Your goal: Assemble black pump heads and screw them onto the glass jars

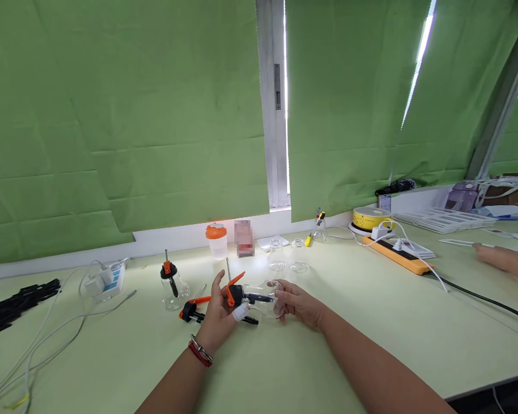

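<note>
The clear bottle (265,293) is on its side between my two grips, and its thin glass edges are hard to see. My right grip (288,300) is closed on its round bottom. My left grip (221,313) is closed on its black-and-orange top (235,293). I can't tell if the bottle touches the counter (259,368). My left grip hides part of another top (189,312). Farther back, a pink thing (244,238) is all blurry.

head cam, fwd & down, nr desk (371,299)
</note>
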### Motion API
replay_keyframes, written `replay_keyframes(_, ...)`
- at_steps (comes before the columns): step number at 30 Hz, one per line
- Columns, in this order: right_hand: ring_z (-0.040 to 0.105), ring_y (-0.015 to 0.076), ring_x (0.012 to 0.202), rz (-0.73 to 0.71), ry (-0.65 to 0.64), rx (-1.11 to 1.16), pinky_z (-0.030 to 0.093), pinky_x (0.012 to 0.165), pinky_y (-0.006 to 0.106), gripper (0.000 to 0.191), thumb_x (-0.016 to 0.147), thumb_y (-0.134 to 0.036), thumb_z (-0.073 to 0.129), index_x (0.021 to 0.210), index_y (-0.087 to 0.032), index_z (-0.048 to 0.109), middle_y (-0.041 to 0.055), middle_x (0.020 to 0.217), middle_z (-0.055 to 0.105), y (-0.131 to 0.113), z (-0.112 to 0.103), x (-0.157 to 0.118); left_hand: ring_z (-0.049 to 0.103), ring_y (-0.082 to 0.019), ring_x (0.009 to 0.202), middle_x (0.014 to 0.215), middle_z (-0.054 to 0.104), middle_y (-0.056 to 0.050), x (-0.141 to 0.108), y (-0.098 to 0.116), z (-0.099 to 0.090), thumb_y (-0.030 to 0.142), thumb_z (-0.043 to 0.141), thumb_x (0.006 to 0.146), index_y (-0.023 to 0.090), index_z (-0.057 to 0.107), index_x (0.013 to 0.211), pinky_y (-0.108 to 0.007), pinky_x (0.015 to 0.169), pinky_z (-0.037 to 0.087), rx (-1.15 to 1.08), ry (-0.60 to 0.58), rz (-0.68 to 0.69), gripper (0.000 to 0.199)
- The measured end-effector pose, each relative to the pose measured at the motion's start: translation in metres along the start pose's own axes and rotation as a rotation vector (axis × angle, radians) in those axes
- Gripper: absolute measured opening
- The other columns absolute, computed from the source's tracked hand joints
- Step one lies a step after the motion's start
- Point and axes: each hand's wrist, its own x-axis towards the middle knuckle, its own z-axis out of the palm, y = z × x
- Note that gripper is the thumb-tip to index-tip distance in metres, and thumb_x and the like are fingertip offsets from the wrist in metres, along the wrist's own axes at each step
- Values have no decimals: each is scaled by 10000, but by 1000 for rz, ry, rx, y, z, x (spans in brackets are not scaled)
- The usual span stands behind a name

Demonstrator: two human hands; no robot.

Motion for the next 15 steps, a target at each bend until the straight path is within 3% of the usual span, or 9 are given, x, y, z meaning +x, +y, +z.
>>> replay_keyframes(2,610,146,638,-18,-44,52,475,602,289,462,815,-462,595,1162,-183,469,23,729,623,2,4,0,575,-180,930,1112,553,-80,1,-3,3,293,742,670,296,196,1363,-363,837,488,-43,-1,35,882)
replay_keyframes(6,642,172,742,-37,-152,86,477,673,326,524,802,-464,617,1224,-210,438,66,951,625,4,16,0,561,-257,1059,1134,586,-123,5,-8,2,279,751,655,197,472,1192,-415,943,434,-4,-126,57,611)
replay_keyframes(12,627,195,859,-72,-185,4,473,691,308,618,764,-459,663,1285,-231,423,97,1117,577,5,23,1,509,-279,1161,1208,581,-132,2,-2,-4,247,684,710,187,545,1158,-410,951,436,20,-152,60,473)
replay_keyframes(15,645,195,831,-36,-157,-28,471,703,317,647,759,-435,678,1307,-233,398,110,1138,561,9,20,2,535,-272,1128,1178,592,-129,4,9,-10,231,669,714,182,561,1099,-397,916,459,36,-49,114,404)
